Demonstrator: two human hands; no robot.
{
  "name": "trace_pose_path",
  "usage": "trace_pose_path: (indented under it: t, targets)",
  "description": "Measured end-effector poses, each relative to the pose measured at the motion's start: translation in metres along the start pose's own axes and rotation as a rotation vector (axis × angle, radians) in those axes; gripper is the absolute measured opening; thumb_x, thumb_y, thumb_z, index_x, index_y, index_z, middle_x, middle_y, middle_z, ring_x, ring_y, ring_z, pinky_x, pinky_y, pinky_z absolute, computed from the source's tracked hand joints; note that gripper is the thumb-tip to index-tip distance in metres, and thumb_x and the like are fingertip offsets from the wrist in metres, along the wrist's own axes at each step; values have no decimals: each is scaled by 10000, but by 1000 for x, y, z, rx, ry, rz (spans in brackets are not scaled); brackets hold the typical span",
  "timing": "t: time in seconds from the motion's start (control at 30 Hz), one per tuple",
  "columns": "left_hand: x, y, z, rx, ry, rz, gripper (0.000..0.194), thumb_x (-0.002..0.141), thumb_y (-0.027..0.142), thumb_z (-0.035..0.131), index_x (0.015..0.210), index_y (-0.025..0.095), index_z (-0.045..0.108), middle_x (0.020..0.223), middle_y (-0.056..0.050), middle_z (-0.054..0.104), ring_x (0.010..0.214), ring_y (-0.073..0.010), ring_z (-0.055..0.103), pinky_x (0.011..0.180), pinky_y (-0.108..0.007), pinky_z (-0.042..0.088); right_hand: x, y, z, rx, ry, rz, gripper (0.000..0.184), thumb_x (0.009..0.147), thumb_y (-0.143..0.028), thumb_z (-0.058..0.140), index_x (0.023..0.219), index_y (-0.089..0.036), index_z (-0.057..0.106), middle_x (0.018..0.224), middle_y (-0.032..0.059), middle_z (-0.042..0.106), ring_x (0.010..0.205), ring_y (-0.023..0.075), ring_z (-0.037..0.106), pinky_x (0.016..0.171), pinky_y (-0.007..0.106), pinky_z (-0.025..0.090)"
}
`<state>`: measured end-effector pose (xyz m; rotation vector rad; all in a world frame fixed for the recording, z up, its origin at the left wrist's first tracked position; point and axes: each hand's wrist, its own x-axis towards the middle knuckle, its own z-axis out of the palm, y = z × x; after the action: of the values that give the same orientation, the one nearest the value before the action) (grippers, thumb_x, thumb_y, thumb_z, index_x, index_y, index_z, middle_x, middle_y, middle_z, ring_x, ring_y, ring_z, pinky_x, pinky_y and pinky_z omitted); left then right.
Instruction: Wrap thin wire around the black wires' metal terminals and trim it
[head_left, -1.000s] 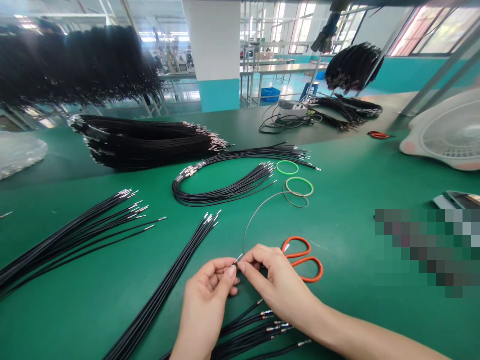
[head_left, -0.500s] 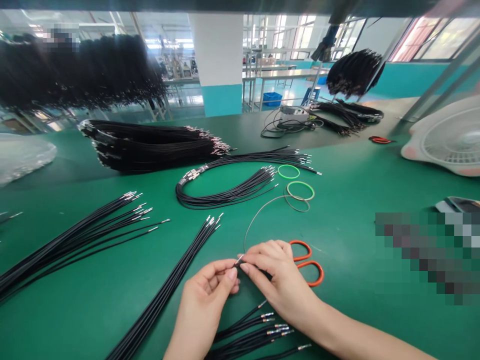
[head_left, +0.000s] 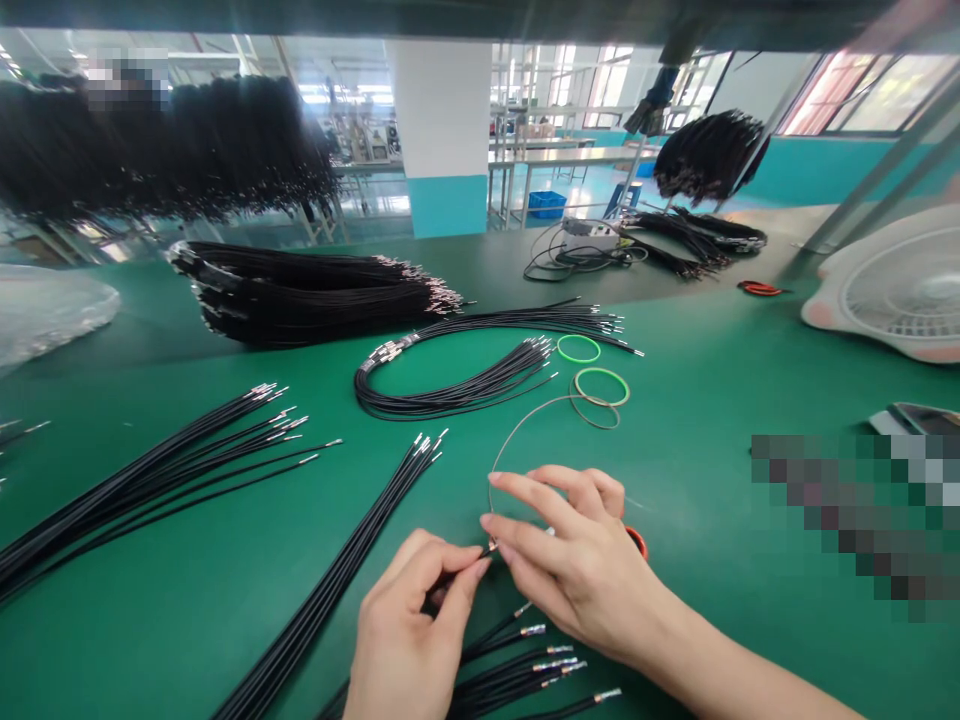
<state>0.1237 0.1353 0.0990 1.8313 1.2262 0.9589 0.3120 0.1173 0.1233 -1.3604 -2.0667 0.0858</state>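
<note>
My left hand (head_left: 416,620) pinches a black cable (head_left: 486,551) close to its end, between thumb and forefinger. My right hand (head_left: 581,560) is just right of that end, its fingers spread apart. Its fingertips are beside a thin bare wire (head_left: 517,425), which curves up from the cable end to a loose coil; whether they touch it I cannot tell. A small whitish tip shows between the right fingers, too small to name. Behind this hand, an orange handle loop (head_left: 637,543) of scissors peeks out. Cables with stripped ends (head_left: 525,670) lie below both hands.
Black cable bundles lie at left (head_left: 150,480), at centre (head_left: 337,570) and in a curved bunch (head_left: 450,405). Two green rings (head_left: 578,348) are beyond my hands. A thick cable heap (head_left: 315,295) sits farther back. A white fan (head_left: 900,285) stands at right.
My right fingers have spread and lifted off the cable end. The right hand now covers more of the scissors. My left hand has shifted slightly right and down, still pinching the cable.
</note>
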Motion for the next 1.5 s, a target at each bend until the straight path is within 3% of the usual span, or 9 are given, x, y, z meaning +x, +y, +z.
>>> trace_pose_path:
  t: [0.1,0.23,0.3,0.4,0.5,0.63,0.87,1.17,1.5]
  targets:
    - [-1,4,-2,19,5,79,128,877,226,600,780,230,683,777,-8,644,736,-157,618,662,-238,484,2,0,-3,290,-22,329,263,962,-304,457,904,-217,699,930,58,682,867,203,587,781,352,389]
    - [-4,8,-7,18,-63,151,134,892,160,573,832,228,671,825,-16,660,798,-161,633,732,-257,493,4,3,-1,766,-304,669,508,951,-526,407,722,-169,686,619,17,602,509,118,463,532,258,363]
    - [-4,7,-9,30,-112,222,156,897,129,551,857,227,665,821,-17,666,790,-159,635,723,-260,502,4,4,2,945,-405,736,522,914,-583,442,725,-166,694,587,5,599,445,93,386,480,242,304]
    - [-4,3,-11,81,-174,337,178,896,93,534,893,225,653,822,-22,680,776,-157,643,700,-257,519,6,4,4,1081,-423,790,457,830,-586,579,690,-168,698,628,4,627,451,76,358,456,226,252]
    - [-4,0,-10,135,-196,412,192,893,70,528,916,224,641,828,-23,685,772,-154,645,689,-253,528,7,2,4,1121,-375,842,392,721,-543,723,625,-165,675,637,4,641,529,90,454,513,217,331]
    - [-4,-1,-9,173,-200,448,234,902,55,493,965,225,641,852,-30,688,777,-159,637,693,-265,532,5,1,4,1128,-332,839,391,690,-530,756,610,-167,635,656,2,656,626,124,550,644,256,418]
    - [-6,-1,-8,263,-229,516,252,921,40,461,1041,201,615,890,-44,690,796,-164,629,711,-273,520,3,7,8,983,-383,736,345,768,-473,706,644,-161,630,598,-27,572,551,99,447,535,226,342]
    - [-7,2,-3,299,-233,442,209,949,99,444,1018,204,611,858,-41,681,764,-170,630,685,-278,510,1,8,9,900,-355,637,285,842,-389,635,666,-165,629,667,-14,574,631,122,494,589,235,392]
    - [-7,-3,-4,398,-270,406,192,960,158,431,950,222,611,796,-17,652,691,-148,635,625,-230,491,1,7,9,856,-366,596,288,860,-357,615,650,-161,604,669,-28,503,614,111,434,564,233,336]
